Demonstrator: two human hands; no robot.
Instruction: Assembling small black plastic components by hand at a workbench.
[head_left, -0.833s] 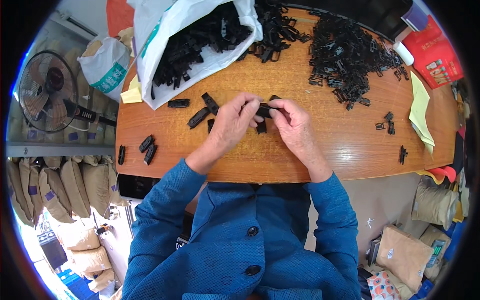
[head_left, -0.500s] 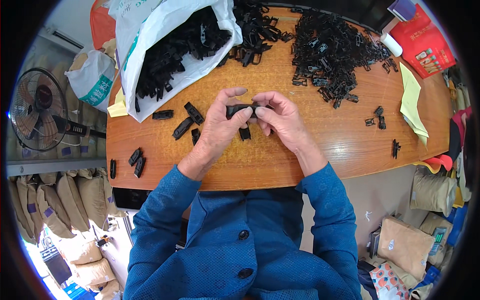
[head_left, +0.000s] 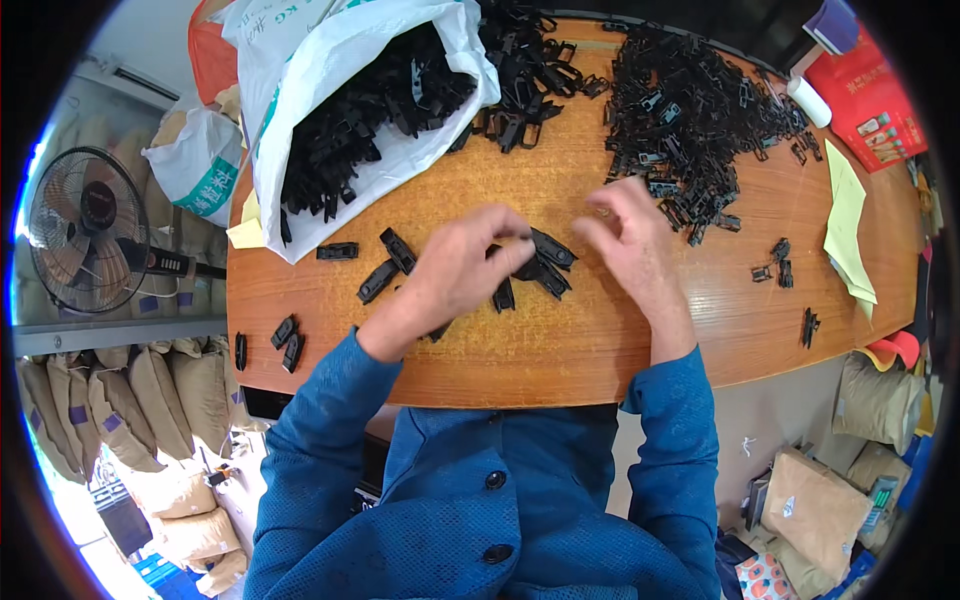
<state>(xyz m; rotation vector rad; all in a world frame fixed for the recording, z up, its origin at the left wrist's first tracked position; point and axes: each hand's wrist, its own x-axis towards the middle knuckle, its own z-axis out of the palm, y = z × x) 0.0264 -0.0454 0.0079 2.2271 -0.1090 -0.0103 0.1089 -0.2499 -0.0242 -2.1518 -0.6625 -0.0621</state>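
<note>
My left hand point(head_left: 465, 262) is over the middle of the table, its thumb and index finger closed round a black plastic part point(head_left: 492, 251) that is mostly hidden by the fingers. Just right of these fingertips is a long black part point(head_left: 553, 249), with another black part point(head_left: 547, 279) against it and a third point(head_left: 503, 295) below the thumb. My right hand point(head_left: 640, 240) is raised farther right, thumb and fingers apart and nothing in them. Left of my left hand lie two more black parts point(head_left: 377, 281) on the wooden table point(head_left: 590, 340).
A white sack point(head_left: 385, 165) full of black parts lies open at the far left. A big heap of small black clips point(head_left: 675, 120) covers the far right, near yellow paper point(head_left: 848, 225) and a red bag point(head_left: 875, 105). A fan point(head_left: 92, 218) stands beyond the left edge.
My hands have parted: the right has let go of the part held by both and moved right. More black parts now show between them. The whole view has shifted slightly.
</note>
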